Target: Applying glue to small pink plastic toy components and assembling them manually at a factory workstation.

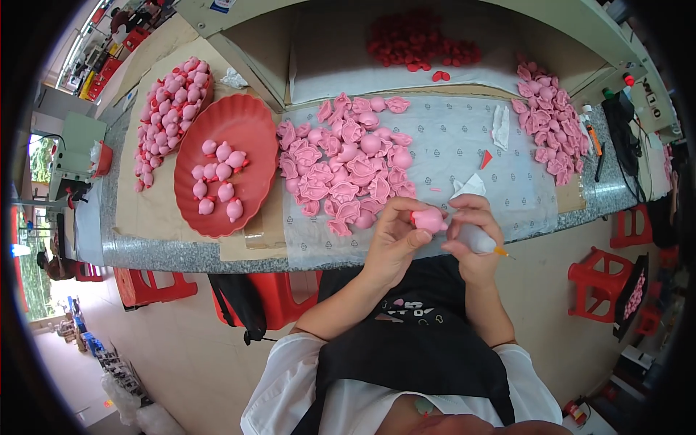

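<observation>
Between the thumb and fingers of my left hand (pixel 395 245) is a small round pink figure (pixel 429 220) with a red part at one side. My right hand (pixel 477 267) is closed around a translucent squeeze bottle (pixel 475 238), whose orange needle tip points right, away from the figure. The fingertips of my right hand are close to the figure; whether they touch it is unclear. Just beyond my left hand, many pink hollow shells and rounded pieces (pixel 344 170) lie heaped on a white sheet (pixel 449 138).
A red scalloped tray (pixel 190 206) at left holds several pink figures. Behind it lies a larger heap of pink-and-red figures (pixel 170 109). Red pieces (pixel 413 40) sit under the shelf. More pink shells (pixel 551 123), a crumpled tissue (pixel 470 185) and an orange cutter (pixel 594 141) lie at right.
</observation>
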